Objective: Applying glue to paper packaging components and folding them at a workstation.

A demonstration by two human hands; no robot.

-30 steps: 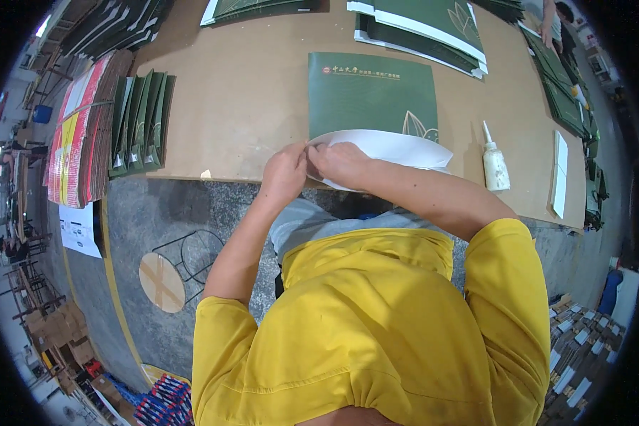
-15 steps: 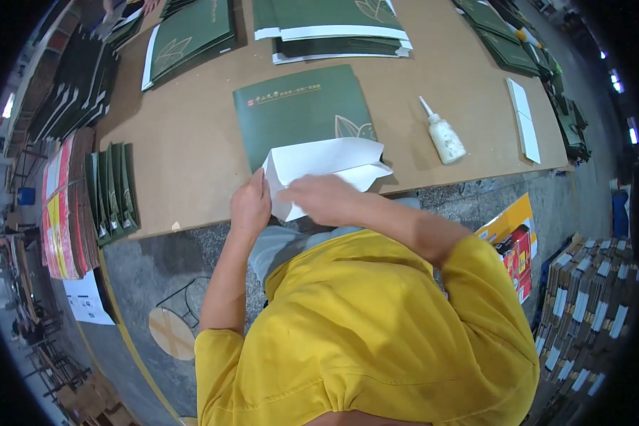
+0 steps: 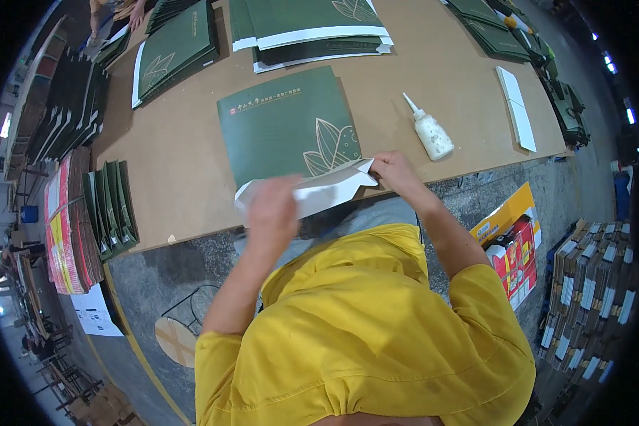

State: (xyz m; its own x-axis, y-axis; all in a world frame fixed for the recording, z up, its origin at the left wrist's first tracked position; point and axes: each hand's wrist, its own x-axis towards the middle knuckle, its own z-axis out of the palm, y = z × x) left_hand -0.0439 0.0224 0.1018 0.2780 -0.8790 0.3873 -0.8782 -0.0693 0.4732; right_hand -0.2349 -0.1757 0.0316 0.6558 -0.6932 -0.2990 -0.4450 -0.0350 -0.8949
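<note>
A green paper bag with a gold leaf print lies flat at the table's front edge. Its white bottom flaps are folded up along the near side. My right hand pinches the right corner of these flaps between thumb and fingers. Over the left part of the white paper, my left hand is smeared by motion, so its fingers cannot be made out. A squeeze bottle of white glue with a long thin nozzle lies to the right of the bag.
Stacks of green bags lie along the table's far side. White card strips rest at the right. Upright folded bags stand at the left edge, beside a bundled stack. Another person's hand shows at the far left.
My right hand has moved from the flaps' left part to their right corner. My left hand has come off the left edge and sweeps inward. The raised white bottom now lies flatter.
</note>
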